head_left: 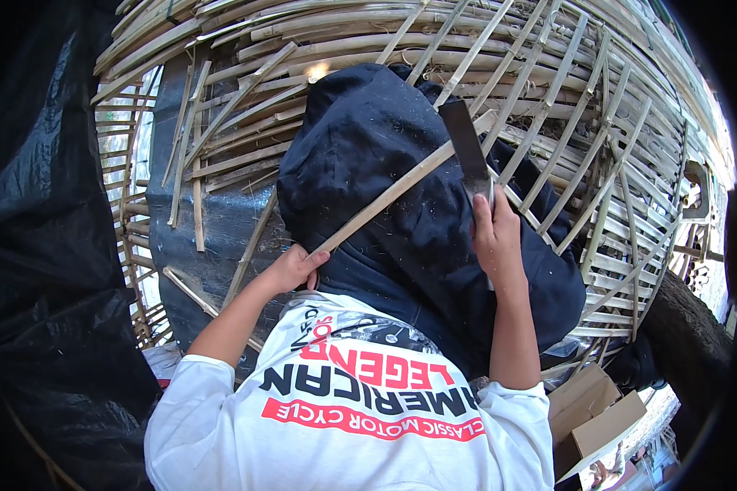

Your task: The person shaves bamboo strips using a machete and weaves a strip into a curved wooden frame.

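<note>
My left hand [296, 268] is closed around the near end of a long pale bamboo strip [393, 193], which slants up to the right across my lap. In my right hand [496, 233] is a broad-bladed knife [465, 143], its dark blade pointing up and away from me. The blade lies across the strip near its far end; whether it cuts into the wood I cannot tell. Dark cloth [368, 139] covers my legs beneath both, with small pale shavings on it.
Stacked bamboo strips [278, 49] and slatted bamboo [622, 270] curve around the far side and right. Loose strips [198, 176] lie on a dark sheet [172, 262] at left. Black plastic [49, 204] hangs at far left; an opened cardboard box [602, 421] stands at lower right.
</note>
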A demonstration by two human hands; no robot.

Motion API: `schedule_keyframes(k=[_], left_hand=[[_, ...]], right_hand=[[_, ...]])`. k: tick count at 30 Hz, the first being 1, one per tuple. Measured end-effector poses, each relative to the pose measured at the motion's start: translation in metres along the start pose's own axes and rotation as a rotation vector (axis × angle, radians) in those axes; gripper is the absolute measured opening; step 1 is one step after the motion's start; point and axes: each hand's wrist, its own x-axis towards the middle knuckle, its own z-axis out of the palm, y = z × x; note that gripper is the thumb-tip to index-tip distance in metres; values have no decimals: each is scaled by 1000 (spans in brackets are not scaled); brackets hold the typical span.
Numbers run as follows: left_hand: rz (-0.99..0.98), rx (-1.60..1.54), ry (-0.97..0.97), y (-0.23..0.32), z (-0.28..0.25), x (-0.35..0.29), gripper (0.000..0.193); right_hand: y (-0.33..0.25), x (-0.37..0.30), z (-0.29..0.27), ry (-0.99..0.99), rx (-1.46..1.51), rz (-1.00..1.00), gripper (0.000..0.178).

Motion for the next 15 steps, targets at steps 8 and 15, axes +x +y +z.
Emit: schedule_keyframes(k=[8, 15], left_hand=[[-19, -15, 3, -3, -3, 2, 74], [-53, -16, 10, 2, -2, -2, 72]], right_hand=[[5, 0, -7, -37, -114, -115, 32], [10, -6, 2, -27, -236, -151, 31]])
